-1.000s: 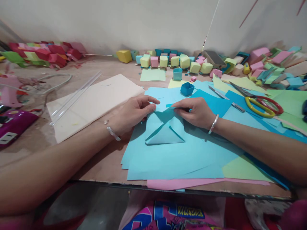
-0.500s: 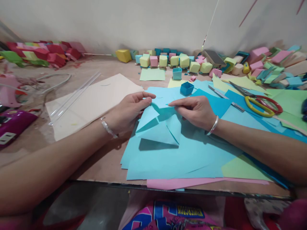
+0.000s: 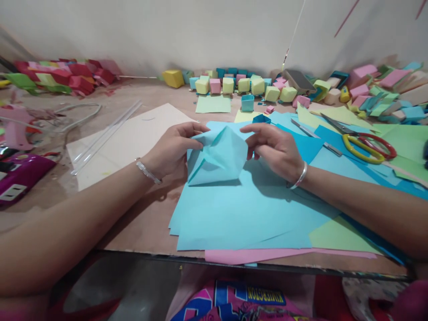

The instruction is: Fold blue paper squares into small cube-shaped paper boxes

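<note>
- Head view, the only one: left hand [image 3: 174,149] and right hand [image 3: 276,149] both pinch a half-folded light blue sheet [image 3: 217,158], one on each upper side. It's lifted and tilted up off the stack of blue paper [image 3: 240,214], with only its lower corner near the stack.
- Left hand is closed on the sheet's left edge, thumb on top. Right hand grips the right edge with thumb and fingertips, the other fingers loosely curled.
- Risk one, my guess: the sheet is mostly in the air with folds only partly set, so a loose pinch on either side could let the flaps spring open and lose the creases.
- Risk two: pulling the two edges apart unevenly could skew the fold or tear the thin paper at a crease.
- Risk three: a small blue paper box [image 3: 261,119] sits just behind the right hand's fingers, so a sweep back could knock it into the row of paper cubes [image 3: 234,84] by the wall.
- Scissors [image 3: 364,145] lie well apart to the right on the bench [image 3: 143,227], so they're not really a worry, unless that forearm drags the loose sheets under them.
</note>
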A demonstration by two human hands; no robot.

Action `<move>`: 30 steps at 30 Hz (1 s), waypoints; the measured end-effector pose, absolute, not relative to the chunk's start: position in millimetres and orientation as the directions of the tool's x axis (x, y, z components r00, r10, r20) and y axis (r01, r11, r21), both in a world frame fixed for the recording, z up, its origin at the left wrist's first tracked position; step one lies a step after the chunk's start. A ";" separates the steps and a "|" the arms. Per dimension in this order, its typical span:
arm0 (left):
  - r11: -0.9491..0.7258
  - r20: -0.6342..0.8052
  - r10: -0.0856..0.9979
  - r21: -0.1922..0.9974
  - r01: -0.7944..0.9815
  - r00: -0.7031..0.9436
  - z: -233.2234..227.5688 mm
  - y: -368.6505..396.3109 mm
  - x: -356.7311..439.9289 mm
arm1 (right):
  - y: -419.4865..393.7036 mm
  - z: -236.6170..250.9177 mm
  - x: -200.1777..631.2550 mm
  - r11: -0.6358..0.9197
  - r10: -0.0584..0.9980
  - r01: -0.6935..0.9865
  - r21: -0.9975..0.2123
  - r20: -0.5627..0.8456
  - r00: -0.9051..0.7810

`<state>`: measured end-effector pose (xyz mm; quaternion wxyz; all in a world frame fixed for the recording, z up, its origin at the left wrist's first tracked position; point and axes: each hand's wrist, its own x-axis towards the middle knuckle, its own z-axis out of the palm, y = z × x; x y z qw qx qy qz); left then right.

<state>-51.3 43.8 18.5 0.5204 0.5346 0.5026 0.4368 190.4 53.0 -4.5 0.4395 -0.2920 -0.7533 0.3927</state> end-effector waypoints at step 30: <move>-0.353 -0.231 0.862 0.363 0.862 0.450 46.2 0.9 -34.4 | 60.3 -11.3 187.2 0.738 0.605 0.415 -0.531 0.250 -0.756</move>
